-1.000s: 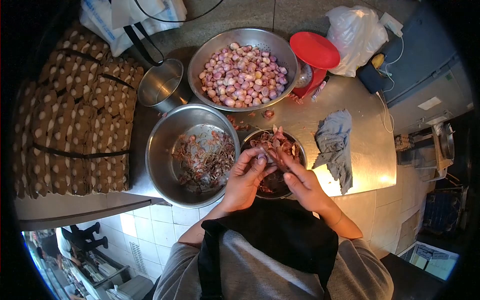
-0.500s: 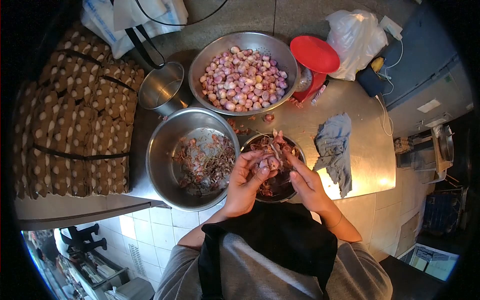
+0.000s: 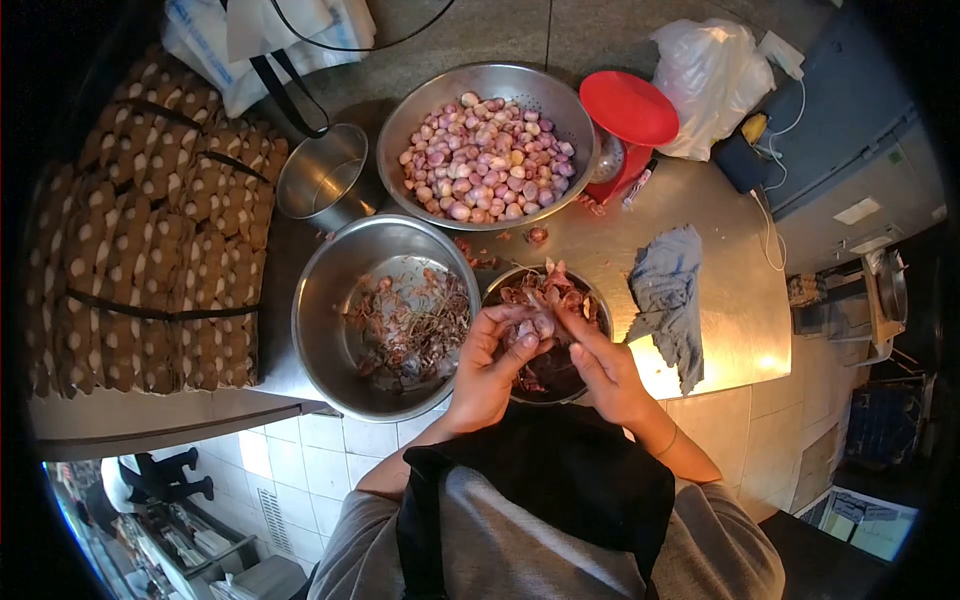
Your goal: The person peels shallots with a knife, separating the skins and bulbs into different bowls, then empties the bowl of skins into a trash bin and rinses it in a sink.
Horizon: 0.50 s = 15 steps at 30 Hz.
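My left hand (image 3: 488,365) is closed around a few shallots (image 3: 538,328), partly hidden by the fingers and blurred. My right hand (image 3: 608,375) reaches in from the right, its fingertips at the shallots. Its thumb stands apart from the stretched fingers, and I see nothing clear between them. Both hands are over a dark-looking bowl (image 3: 597,300) of reddish-brown shallots and dry skins (image 3: 575,295). Left of it stands a wide steel basin (image 3: 325,290) with loose peelings and root ends (image 3: 405,310). Beyond is a steel colander (image 3: 395,135) full of peeled shallots (image 3: 490,160).
Egg trays (image 3: 150,240) are stacked at the left beside a steel pot (image 3: 325,175). A red scale (image 3: 630,110), a white plastic bag (image 3: 715,85) and a grey-blue cloth (image 3: 668,300) are on the right of the steel table (image 3: 740,240). A person (image 3: 165,480) is far off at lower left.
My right hand has shifted slightly left, closer to the shallots in my left hand. The pale strip of skin that stood up between my hands no longer shows. The bowls have stayed put.
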Each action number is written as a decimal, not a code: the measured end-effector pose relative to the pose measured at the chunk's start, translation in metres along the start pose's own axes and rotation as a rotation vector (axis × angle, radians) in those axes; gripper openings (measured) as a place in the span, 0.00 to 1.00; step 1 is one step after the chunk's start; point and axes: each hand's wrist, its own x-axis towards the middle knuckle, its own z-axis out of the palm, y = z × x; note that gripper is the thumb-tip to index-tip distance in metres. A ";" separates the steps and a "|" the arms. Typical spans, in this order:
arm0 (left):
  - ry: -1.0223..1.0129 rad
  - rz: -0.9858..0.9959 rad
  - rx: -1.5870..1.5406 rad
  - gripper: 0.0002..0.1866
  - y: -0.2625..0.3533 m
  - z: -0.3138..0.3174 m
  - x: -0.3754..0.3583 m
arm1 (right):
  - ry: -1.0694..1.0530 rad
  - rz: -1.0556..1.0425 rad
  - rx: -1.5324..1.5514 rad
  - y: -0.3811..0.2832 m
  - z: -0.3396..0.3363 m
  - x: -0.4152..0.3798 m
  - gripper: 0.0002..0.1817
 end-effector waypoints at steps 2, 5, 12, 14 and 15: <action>-0.009 -0.018 -0.005 0.13 0.004 0.004 -0.001 | -0.030 0.145 -0.015 0.011 -0.006 0.000 0.20; 0.008 -0.076 -0.091 0.11 0.011 0.008 -0.002 | -0.027 0.319 -0.012 0.007 -0.011 0.005 0.20; 0.046 -0.094 -0.100 0.09 0.005 0.004 0.001 | -0.145 0.493 0.425 -0.003 -0.009 -0.007 0.25; 0.073 -0.061 -0.121 0.09 0.000 0.002 0.001 | -0.158 0.465 0.455 -0.010 -0.006 -0.008 0.25; 0.086 -0.044 -0.132 0.09 -0.002 0.001 0.001 | -0.164 0.385 0.407 -0.012 -0.004 -0.007 0.25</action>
